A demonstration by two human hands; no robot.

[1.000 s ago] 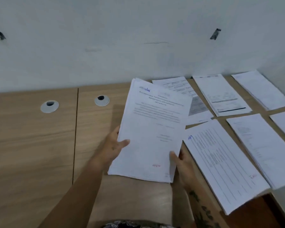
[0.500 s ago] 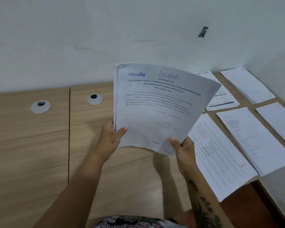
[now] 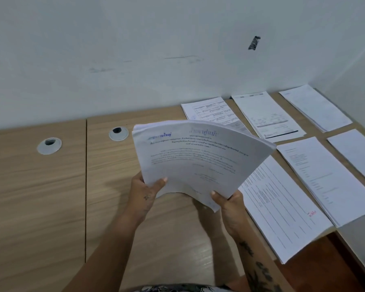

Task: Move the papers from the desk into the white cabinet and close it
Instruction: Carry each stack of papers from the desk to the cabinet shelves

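A thick stack of printed papers (image 3: 198, 159) is held up above the wooden desk (image 3: 40, 197), bowed upward in the middle. My left hand (image 3: 145, 192) grips its lower left edge, thumb on top. My right hand (image 3: 230, 203) grips its lower right corner. Several more paper stacks lie flat on the desk to the right: one nearest (image 3: 282, 209), one beside it (image 3: 329, 182), one at the far right edge (image 3: 358, 152), and three along the wall, at the left (image 3: 209, 110), in the middle (image 3: 266, 114) and at the right (image 3: 316, 106). The white cabinet is not in view.
Two round cable grommets, one (image 3: 49, 145) at the left and one (image 3: 118, 133) nearer the papers, sit in the desk near the white wall (image 3: 156, 49). A seam (image 3: 86, 186) splits the desk top. The desk's front edge drops to a reddish floor (image 3: 325, 260) at the lower right.
Both hands lifted the stack off the desk and raised it upright; it has since tipped back lower and bowed. The view shifted left, showing the stack that lay behind it.
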